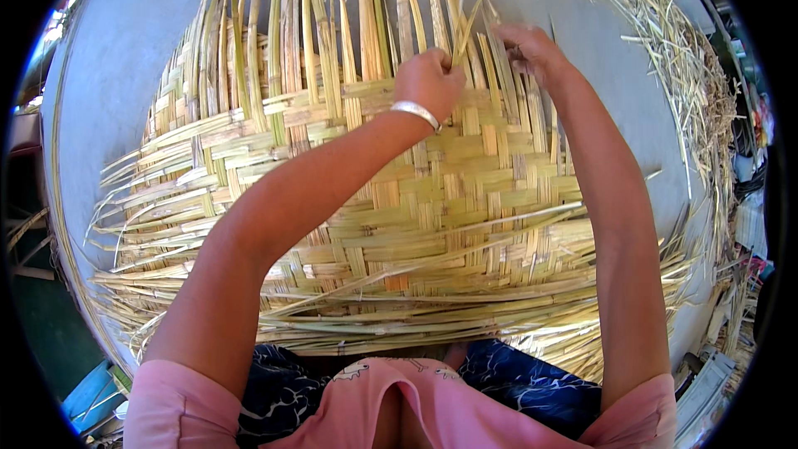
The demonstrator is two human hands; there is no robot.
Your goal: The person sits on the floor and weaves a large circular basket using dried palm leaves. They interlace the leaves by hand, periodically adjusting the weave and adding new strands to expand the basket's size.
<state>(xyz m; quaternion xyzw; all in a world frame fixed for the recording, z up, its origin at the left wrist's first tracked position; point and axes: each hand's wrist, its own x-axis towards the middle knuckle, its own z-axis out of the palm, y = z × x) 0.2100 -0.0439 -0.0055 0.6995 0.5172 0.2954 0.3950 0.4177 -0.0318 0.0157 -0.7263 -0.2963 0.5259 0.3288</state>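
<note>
A partly woven mat of flat yellow-green plant strips lies across the grey surface before me. Upright strips stick out loose beyond its far edge. My left hand, with a silver bangle on its wrist, is closed around a few strips at the far edge, right of the middle. Just to the right, my right hand has its fingers bent at the upright strips there; fingertips and strips overlap, so its grip is hard to make out.
Loose long strips lie along the mat's near edge, close to my lap. A heap of thin straw-like scraps runs down the right side of the grey surface. A blue object stands at the lower left.
</note>
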